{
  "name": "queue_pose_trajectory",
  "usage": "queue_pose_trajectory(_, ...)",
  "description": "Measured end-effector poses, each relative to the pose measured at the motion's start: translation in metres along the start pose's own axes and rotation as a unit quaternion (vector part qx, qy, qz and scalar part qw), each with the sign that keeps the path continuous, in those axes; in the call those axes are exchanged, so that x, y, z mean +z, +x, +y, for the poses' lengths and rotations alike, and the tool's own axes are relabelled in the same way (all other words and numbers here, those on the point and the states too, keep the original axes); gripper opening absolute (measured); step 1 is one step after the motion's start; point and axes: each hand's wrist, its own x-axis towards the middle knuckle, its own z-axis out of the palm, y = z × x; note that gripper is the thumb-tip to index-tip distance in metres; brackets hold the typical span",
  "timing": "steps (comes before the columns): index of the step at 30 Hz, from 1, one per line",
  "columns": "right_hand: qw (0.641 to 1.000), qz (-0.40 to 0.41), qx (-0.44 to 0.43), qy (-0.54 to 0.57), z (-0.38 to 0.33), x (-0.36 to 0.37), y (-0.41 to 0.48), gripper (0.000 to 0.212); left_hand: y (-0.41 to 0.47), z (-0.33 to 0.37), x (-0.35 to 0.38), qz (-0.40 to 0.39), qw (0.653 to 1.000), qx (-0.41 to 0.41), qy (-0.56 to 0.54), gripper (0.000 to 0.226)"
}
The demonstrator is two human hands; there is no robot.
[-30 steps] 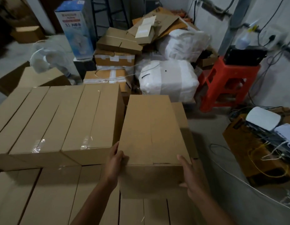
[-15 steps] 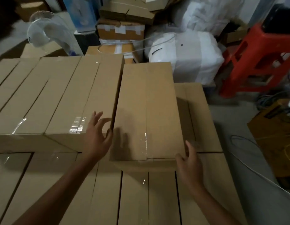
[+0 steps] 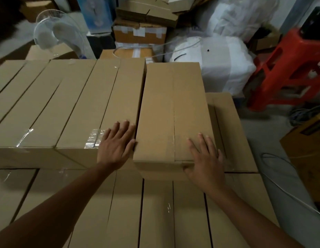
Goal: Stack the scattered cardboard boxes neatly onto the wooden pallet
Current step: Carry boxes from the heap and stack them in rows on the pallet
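Note:
A long brown cardboard box (image 3: pixel 171 108) lies on the upper layer of the stack, its left side against the neighbouring taped box (image 3: pixel 102 108). My left hand (image 3: pixel 116 144) lies flat on that neighbour's near end, thumb touching the long box's left edge. My right hand (image 3: pixel 204 158) rests flat on the long box's near right corner, thumb over its front edge. A lower layer of boxes (image 3: pixel 155 212) fills the foreground. One lower box (image 3: pixel 227 129) shows to the right of the long box. The pallet is hidden.
Behind the stack are a white fan (image 3: pixel 53 31), piled cartons (image 3: pixel 139 33) and white wrapped bundles (image 3: pixel 218 61). A red plastic stool (image 3: pixel 288 68) stands at the right. A brown carton (image 3: pixel 309 151) and loose cables (image 3: pixel 288 192) lie on the grey floor at right.
The long box has gone down onto the stack and slid left against its neighbour. Both hands let go of its sides and now lie flat on the box tops.

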Motion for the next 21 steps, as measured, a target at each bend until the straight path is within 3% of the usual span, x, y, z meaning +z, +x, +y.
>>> queue_pose_trajectory(10,0.999,0.003,0.002,-0.039,-0.012,-0.007,0.033,0.102,0.000,-0.008,-0.004,-0.054,0.993,0.070,0.075,0.098)
queue_pose_trajectory(21,0.998,-0.009,-0.009,-0.054,-0.007,-0.006,0.049,0.102,0.002,-0.007,0.006,-0.013,0.994,0.062,0.089,0.084)
